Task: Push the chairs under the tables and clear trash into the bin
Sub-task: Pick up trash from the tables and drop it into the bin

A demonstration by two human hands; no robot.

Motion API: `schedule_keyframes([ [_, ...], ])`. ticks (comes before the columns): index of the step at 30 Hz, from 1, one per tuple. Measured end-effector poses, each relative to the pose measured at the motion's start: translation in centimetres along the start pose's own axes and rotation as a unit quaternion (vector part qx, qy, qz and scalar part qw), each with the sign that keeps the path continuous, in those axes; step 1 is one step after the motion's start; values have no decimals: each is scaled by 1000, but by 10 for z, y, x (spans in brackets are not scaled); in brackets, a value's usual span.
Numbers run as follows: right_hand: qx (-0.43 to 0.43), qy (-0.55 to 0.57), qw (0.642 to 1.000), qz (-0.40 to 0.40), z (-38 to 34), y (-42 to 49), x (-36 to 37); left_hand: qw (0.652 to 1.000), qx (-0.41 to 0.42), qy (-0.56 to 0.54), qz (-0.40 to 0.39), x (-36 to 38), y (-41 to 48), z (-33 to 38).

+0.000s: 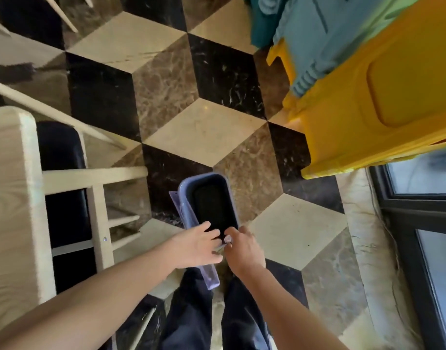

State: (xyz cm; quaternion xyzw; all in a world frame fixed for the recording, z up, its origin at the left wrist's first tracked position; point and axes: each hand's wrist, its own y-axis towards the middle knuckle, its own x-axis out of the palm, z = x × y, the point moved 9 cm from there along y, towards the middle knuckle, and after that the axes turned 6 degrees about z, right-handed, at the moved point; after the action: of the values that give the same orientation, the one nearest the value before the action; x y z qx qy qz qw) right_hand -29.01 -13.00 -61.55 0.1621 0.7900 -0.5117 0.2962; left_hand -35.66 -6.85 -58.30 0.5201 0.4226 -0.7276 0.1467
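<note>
Lavender bin (232,195) — right hand (244,248) pinches pale scrap (227,239).

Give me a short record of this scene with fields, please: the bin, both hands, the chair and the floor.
bin: blue-rimmed bin with a black liner, on the floor before the person
left hand: left hand at the bin's near rim; grip unclear
right hand: right hand pinches a small pale scrap over that rim
chair: pale wooden chair, black seat, against the table, left of the bin
floor: cube-patterned tiles
</note>
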Motion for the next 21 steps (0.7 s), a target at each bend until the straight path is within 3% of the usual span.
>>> schedule_keyframes([
  [6, -11, 3, 1000, -3, -4, 33, 14, 998, -50, 23, 9, 31, -1, -32],
  [10, -2, -4, 1000, 3, -15, 20, -3, 996, -87, 21, -26, 24, -29, -39],
  [18, -39, -45, 998, 37, -67, -47, -77, 951, -296, -79, -43, -56, -114, -66],
  [21, -90, -72, 992, 53, -98, -70, -96, 911, -392, -125, -30, -84, -151, -64],
])
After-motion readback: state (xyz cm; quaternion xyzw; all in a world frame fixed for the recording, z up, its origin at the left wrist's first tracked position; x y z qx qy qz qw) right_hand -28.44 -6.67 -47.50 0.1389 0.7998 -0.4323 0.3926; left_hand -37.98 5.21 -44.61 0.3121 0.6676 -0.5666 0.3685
